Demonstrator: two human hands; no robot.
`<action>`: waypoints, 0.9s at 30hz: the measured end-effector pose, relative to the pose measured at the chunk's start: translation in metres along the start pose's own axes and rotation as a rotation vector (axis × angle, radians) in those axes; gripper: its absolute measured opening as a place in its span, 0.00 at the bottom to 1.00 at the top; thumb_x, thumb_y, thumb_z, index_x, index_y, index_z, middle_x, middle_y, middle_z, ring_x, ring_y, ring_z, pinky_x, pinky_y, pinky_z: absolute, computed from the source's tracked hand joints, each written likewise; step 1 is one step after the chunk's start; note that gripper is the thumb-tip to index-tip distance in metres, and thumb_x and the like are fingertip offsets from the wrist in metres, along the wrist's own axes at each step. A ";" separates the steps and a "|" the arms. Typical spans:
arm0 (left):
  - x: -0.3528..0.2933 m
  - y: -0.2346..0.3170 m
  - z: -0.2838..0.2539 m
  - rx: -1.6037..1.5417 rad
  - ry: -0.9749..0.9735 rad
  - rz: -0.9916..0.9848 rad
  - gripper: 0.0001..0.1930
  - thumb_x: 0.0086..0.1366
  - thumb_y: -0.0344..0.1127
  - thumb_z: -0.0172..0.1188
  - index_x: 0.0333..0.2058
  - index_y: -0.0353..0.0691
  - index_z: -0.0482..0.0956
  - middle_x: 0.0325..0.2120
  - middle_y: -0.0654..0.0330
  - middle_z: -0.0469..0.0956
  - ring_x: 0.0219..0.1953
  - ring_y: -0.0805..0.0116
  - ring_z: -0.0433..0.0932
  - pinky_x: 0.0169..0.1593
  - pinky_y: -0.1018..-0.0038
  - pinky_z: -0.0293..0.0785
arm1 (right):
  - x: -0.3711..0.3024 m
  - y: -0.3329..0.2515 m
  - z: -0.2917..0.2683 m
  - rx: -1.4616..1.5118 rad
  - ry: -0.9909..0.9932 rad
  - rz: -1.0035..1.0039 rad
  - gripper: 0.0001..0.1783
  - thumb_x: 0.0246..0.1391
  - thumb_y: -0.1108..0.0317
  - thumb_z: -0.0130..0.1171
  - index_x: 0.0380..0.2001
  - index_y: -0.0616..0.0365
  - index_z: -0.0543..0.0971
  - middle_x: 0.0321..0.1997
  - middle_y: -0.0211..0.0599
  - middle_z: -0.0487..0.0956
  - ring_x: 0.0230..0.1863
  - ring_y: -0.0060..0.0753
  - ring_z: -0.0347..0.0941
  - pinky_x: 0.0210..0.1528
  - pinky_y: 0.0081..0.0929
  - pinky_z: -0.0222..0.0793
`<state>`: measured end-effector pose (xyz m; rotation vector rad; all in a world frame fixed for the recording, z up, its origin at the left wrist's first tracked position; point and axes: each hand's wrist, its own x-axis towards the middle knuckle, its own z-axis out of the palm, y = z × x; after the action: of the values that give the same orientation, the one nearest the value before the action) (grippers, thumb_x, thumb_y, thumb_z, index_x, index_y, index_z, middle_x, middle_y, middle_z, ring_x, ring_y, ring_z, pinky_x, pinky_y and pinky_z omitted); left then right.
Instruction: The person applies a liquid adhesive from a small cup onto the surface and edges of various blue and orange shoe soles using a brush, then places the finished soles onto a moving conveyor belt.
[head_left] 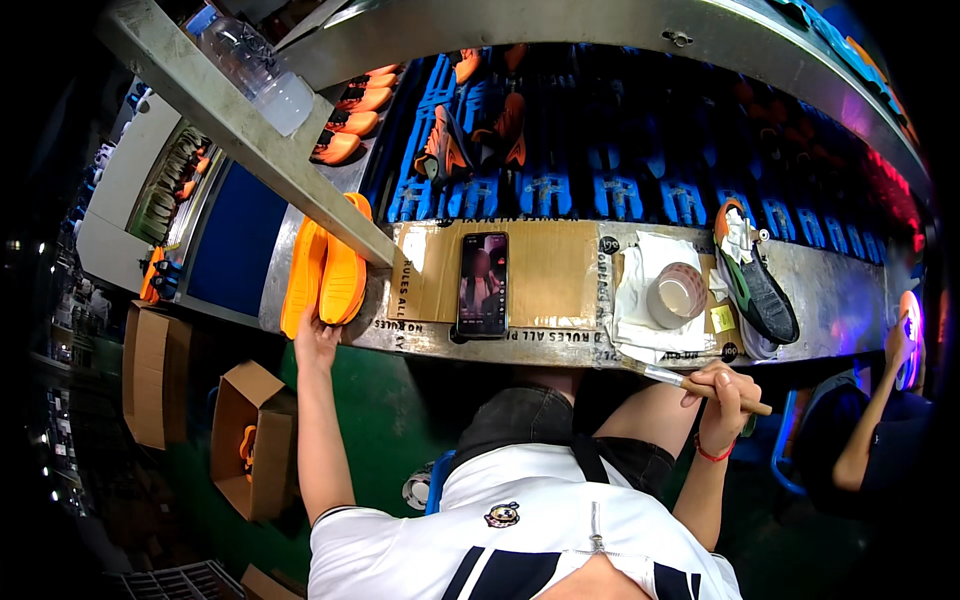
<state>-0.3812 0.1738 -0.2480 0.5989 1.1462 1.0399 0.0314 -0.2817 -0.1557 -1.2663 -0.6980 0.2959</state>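
Observation:
Two orange shoe soles (343, 285) lie side by side at the left end of the metal bench. My left hand (317, 342) reaches to their near end, its fingers closed on the edge of one sole; part of this grip is hidden. In my right hand (724, 394) is a brush (665, 376) with a wooden handle, its bristle end pointing left at the bench's front edge. Beyond that hand, a round translucent cup (682, 292) stands on white cloth or paper (638, 270). A dark shoe (757, 284) lies on its side to the cup's right.
A phone (483, 285) lies on flattened cardboard (560, 270) before me. Blue racks (618, 197) carrying orange shoes stand behind the bench. A metal post (250, 140) slants across the left. Cardboard boxes (252, 440) sit on the floor. Another person's arm (868, 430) is at right.

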 end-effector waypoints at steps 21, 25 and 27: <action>-0.050 0.011 -0.009 0.169 -0.291 -0.124 0.12 0.64 0.23 0.53 0.46 0.25 0.72 0.44 0.51 0.76 0.48 0.61 0.75 0.60 0.58 0.68 | -0.003 -0.002 0.010 -0.011 -0.049 0.021 0.17 0.52 0.71 0.48 0.25 0.75 0.81 0.19 0.51 0.78 0.15 0.35 0.74 0.21 0.22 0.69; -0.098 -0.003 -0.040 0.197 -0.354 -0.087 0.19 0.64 0.26 0.54 0.53 0.27 0.68 0.49 0.51 0.74 0.52 0.62 0.74 0.60 0.63 0.67 | -0.002 0.004 0.014 0.021 -0.050 0.032 0.16 0.52 0.71 0.48 0.25 0.74 0.81 0.19 0.51 0.78 0.16 0.35 0.74 0.21 0.22 0.68; -0.125 -0.015 -0.066 0.194 -0.349 -0.076 0.21 0.64 0.27 0.54 0.56 0.31 0.65 0.52 0.55 0.73 0.54 0.64 0.72 0.62 0.65 0.65 | -0.001 0.004 0.015 0.028 -0.053 0.044 0.16 0.52 0.71 0.48 0.26 0.74 0.81 0.19 0.51 0.78 0.16 0.34 0.74 0.22 0.22 0.68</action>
<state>-0.4439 0.0484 -0.2271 0.8477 0.9574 0.7281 0.0216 -0.2700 -0.1579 -1.2522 -0.7097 0.3745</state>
